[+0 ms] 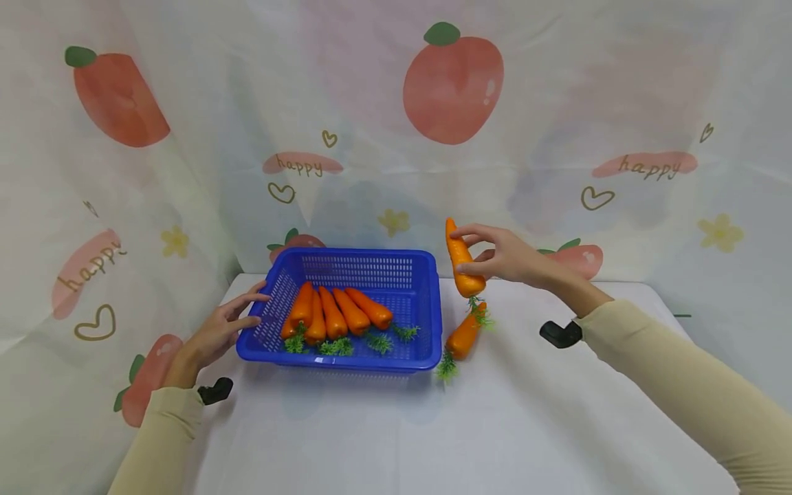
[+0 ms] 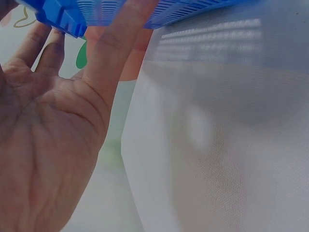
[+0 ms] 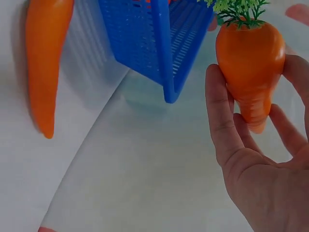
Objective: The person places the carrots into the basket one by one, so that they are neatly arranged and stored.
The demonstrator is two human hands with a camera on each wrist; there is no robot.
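The blue basket [image 1: 427,302] looks like hard, perforated plastic with a slight sheen. The held carrot [image 1: 460,261] looks smooth, waxy and faintly glossy, and its green tuft [image 3: 239,9] like stiff plastic. White matt cloth covers the bench [image 1: 526,412]. The printed backdrop [image 1: 557,103] is thin, soft fabric.

Head view looks down; wrist views closely share the blue basket [image 1: 427,302].

White-clothed table [image 1: 495,426] bears a blue basket [image 1: 427,309] and 1 carrot [image 1: 464,335].
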